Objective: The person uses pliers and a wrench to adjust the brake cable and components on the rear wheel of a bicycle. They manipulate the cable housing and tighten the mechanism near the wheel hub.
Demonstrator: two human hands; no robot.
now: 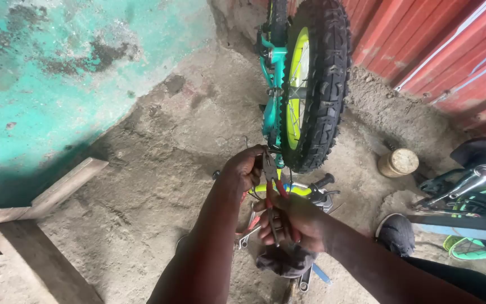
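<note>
- While both forearms are reaching forward from the bottom edge, the left hand (243, 169) is curling its fingers shut near the lower end of the teal fork (271, 112), just under the knobby tyre (319, 84); what exactly the fingers are pinching is hidden.
- Lower down, the right hand (291, 219) is wrapping around the handles of one pair of red-handled pliers (271, 188), squeezing them together, with the pliers' nose pointing up toward the left hand and the fork end.
- One upturned small bicycle is standing against the red corrugated wall (423, 39), showing one wheel with a yellow rim (296, 84).
- A second small bicycle (473, 197) is lying at the right edge.
- Several wrenches (246, 236) are lying on the dirt ground beneath the hands; the exact count is unclear.
- One round tin (399, 163) is sitting beside the wall, and one wooden bench (29, 247) is standing at the lower left.
</note>
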